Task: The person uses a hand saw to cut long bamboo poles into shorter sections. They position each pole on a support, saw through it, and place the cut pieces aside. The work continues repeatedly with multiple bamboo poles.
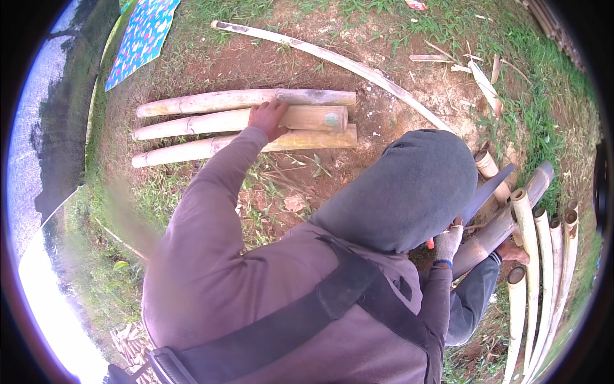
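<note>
- At the far left, a blue patterned cloth (142,45) lies on the grass, well apart from the hands.
- Three bamboo lengths lie roughly side by side on the left: a far piece (217,102), a middle piece (220,120) and a near piece (185,152). The middle one's right end seems to overlap the near one.
- The left hand (268,120) is on the middle piece, fingers close together and curled over it; I cannot tell whether they are clamped. To control it well, I would take a firm hold near its balance point and keep fingertips out of the gaps beside the neighbours, where they could be pinched.
- Farther off, right of these, a long bamboo strip (294,43) curves across the soil.
- At the right, the gloved right hand (449,243) has its fingers closed around a saw (489,193), its handle mostly hidden. While the left hand works, I think the blade is best kept still, angled away from the legs.
- Beyond the saw slants a thick bamboo pole (494,229), with a bare foot (513,253) just beside it; toes deserve watching. Whether blade and pole touch is unclear.
- Farthest right, slimmer bamboo pieces (547,256) stand bunched.
</note>
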`<action>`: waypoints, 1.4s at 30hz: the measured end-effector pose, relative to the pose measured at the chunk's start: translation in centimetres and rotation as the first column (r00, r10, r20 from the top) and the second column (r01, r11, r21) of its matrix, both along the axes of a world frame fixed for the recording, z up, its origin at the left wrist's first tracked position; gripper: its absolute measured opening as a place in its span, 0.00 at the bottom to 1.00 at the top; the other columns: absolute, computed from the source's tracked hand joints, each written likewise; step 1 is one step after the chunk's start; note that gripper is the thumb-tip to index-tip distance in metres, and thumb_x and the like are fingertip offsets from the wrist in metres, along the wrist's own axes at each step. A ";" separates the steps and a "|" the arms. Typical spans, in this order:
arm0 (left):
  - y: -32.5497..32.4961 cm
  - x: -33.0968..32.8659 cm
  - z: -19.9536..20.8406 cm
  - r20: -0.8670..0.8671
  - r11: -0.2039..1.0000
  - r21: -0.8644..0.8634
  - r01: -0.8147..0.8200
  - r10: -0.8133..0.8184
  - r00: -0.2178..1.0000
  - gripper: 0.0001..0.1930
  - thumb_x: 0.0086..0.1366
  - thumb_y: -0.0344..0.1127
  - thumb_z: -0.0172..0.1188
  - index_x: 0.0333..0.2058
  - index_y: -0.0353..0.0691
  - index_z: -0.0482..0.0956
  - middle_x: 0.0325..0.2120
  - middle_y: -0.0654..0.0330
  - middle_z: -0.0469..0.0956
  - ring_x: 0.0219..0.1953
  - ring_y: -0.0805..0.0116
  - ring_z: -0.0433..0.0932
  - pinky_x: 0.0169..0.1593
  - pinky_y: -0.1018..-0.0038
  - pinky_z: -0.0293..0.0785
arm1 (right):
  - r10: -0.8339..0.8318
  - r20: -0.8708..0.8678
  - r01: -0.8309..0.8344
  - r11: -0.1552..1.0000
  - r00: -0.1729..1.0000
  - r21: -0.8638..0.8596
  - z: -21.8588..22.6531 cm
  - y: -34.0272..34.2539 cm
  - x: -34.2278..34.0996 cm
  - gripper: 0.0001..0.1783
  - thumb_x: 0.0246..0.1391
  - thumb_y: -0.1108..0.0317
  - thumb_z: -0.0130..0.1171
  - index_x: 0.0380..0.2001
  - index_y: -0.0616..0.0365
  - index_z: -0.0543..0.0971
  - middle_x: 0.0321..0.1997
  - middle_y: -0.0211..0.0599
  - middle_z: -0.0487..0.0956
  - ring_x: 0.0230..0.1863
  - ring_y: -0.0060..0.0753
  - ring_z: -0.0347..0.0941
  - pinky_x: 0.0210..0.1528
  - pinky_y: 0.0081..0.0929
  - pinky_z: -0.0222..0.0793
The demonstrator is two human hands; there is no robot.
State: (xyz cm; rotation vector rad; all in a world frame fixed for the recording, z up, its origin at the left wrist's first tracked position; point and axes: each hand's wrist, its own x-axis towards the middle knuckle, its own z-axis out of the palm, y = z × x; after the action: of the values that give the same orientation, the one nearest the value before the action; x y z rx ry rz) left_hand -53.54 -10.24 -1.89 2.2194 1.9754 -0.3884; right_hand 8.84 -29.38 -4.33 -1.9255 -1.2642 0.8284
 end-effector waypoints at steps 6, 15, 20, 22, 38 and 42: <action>0.6 3.4 2.2 0.024 0.992 -0.090 -0.091 0.094 0.995 0.51 0.61 0.65 0.73 0.78 0.68 0.58 0.74 0.54 0.65 0.74 0.48 0.67 0.73 0.41 0.63 | 0.129 0.185 -0.125 0.992 0.974 -0.029 -1.5 0.1 -1.5 0.15 0.73 0.65 0.58 0.58 0.58 0.79 0.43 0.47 0.83 0.37 0.40 0.80 0.42 0.42 0.76; -1.7 6.7 -3.0 -0.051 0.976 -0.069 -0.208 0.205 0.978 0.46 0.74 0.64 0.58 0.82 0.61 0.47 0.77 0.45 0.54 0.80 0.42 0.51 0.75 0.35 0.53 | 0.004 0.125 0.004 0.998 0.992 -0.060 0.0 -0.7 -0.8 0.19 0.73 0.62 0.62 0.59 0.62 0.79 0.47 0.54 0.85 0.45 0.46 0.83 0.49 0.43 0.77; -5.7 14.1 -3.9 0.151 0.959 0.034 -0.283 0.275 0.950 0.46 0.72 0.68 0.58 0.81 0.59 0.51 0.78 0.47 0.51 0.82 0.46 0.44 0.80 0.36 0.41 | -0.055 0.117 0.067 0.993 0.992 -0.101 0.1 -3.2 1.8 0.23 0.74 0.58 0.62 0.62 0.63 0.79 0.50 0.51 0.85 0.49 0.44 0.84 0.51 0.42 0.78; -4.7 16.5 -2.5 0.139 0.987 0.041 -0.155 0.148 0.979 0.47 0.72 0.69 0.58 0.80 0.59 0.51 0.79 0.46 0.50 0.83 0.45 0.42 0.80 0.35 0.39 | -0.105 0.075 0.112 0.987 0.992 -0.110 -0.6 -2.8 2.6 0.23 0.74 0.58 0.61 0.63 0.63 0.79 0.49 0.52 0.85 0.48 0.44 0.84 0.51 0.42 0.78; -1.7 20.7 -8.9 0.041 1.000 0.006 0.030 -0.030 0.999 0.35 0.76 0.55 0.51 0.79 0.65 0.56 0.82 0.40 0.35 0.83 0.31 0.31 0.78 0.26 0.27 | -0.045 0.185 0.069 0.989 0.982 -0.129 0.8 -2.0 0.4 0.17 0.67 0.61 0.65 0.51 0.61 0.82 0.43 0.59 0.87 0.44 0.63 0.84 0.49 0.52 0.77; -1.7 21.4 -9.7 0.181 0.940 0.327 0.101 -0.167 0.969 0.33 0.77 0.57 0.49 0.75 0.52 0.64 0.80 0.40 0.45 0.82 0.38 0.41 0.79 0.33 0.37 | -0.132 0.224 0.170 0.972 0.966 -0.163 2.3 -2.5 0.9 0.17 0.66 0.57 0.65 0.46 0.61 0.85 0.42 0.62 0.87 0.47 0.69 0.84 0.51 0.56 0.78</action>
State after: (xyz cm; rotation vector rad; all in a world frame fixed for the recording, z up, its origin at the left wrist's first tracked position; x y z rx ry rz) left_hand -32.19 -11.94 -11.55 2.4733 1.8910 0.1550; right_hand 9.78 -31.92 -1.99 -2.2761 -1.1768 0.6934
